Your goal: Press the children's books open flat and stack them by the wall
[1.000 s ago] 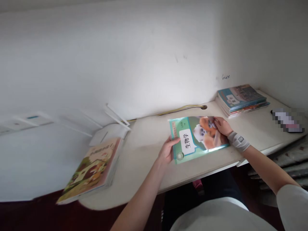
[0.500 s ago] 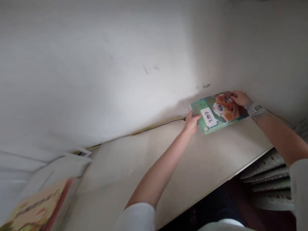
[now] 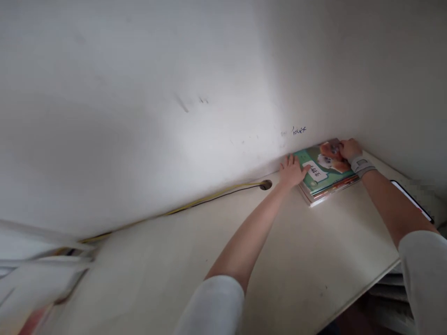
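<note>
A green book (image 3: 319,162) with golden monkeys on its cover lies on top of a small pile of books (image 3: 316,199) against the wall. My left hand (image 3: 292,172) rests at the left end of the pile. Its fingers are spread, and the thumb touches the green cover. At the other end, my right hand (image 3: 350,150), with a pale band at the wrist, has its fingers curled over the book's far right part. Some of those fingertips are hidden.
The pile stands on a white desk (image 3: 223,260) in a corner. Yellow and black cables (image 3: 195,203) run along the wall into a round cable hole (image 3: 266,185). A phone (image 3: 412,201) lies right of my right forearm. Ribbed grey objects (image 3: 389,291) sit below the desk edge.
The green book has come down from between both hands onto the pile. My left fingers have spread from their grip. The view has shifted, bringing the cable hole and phone into sight.
</note>
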Action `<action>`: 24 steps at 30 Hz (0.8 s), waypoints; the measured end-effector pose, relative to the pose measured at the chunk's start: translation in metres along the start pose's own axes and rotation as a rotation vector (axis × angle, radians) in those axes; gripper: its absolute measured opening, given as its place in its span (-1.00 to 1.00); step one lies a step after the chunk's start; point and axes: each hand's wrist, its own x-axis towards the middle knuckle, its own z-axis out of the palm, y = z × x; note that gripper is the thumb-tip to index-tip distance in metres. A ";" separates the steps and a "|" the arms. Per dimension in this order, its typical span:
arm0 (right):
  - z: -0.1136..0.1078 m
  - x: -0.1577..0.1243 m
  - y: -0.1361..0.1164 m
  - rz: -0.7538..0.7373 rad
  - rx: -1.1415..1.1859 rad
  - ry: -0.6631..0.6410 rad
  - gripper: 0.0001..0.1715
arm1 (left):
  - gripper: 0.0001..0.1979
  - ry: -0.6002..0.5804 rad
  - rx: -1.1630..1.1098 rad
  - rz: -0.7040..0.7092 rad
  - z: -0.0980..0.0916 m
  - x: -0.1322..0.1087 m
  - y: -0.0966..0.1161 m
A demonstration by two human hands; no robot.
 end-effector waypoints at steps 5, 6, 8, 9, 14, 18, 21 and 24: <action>0.004 0.007 0.004 0.063 -0.019 0.003 -0.50 | -0.14 -0.076 -0.008 -0.001 0.007 0.010 -0.004; 0.003 0.007 0.004 0.066 -0.021 0.002 -0.52 | -0.13 -0.080 -0.016 0.003 0.006 0.010 -0.003; 0.000 0.004 0.002 0.067 -0.020 0.002 -0.53 | -0.14 -0.090 -0.032 0.015 0.004 0.008 -0.003; -0.002 0.002 0.001 0.066 -0.017 0.001 -0.54 | -0.15 -0.092 -0.043 0.019 0.002 0.007 -0.002; -0.026 -0.008 -0.009 0.074 0.004 0.084 -0.43 | -0.25 0.017 -0.091 0.023 -0.029 -0.015 -0.015; -0.049 -0.030 -0.036 -0.020 0.050 0.290 -0.38 | -0.29 0.004 -0.009 -0.006 -0.071 -0.078 -0.055; -0.046 -0.076 -0.068 -0.307 0.168 0.416 -0.43 | -0.32 -0.008 0.102 -0.063 -0.094 -0.159 -0.109; -0.012 -0.144 -0.100 -0.668 0.262 0.406 -0.44 | -0.43 0.036 0.275 -0.276 -0.102 -0.248 -0.174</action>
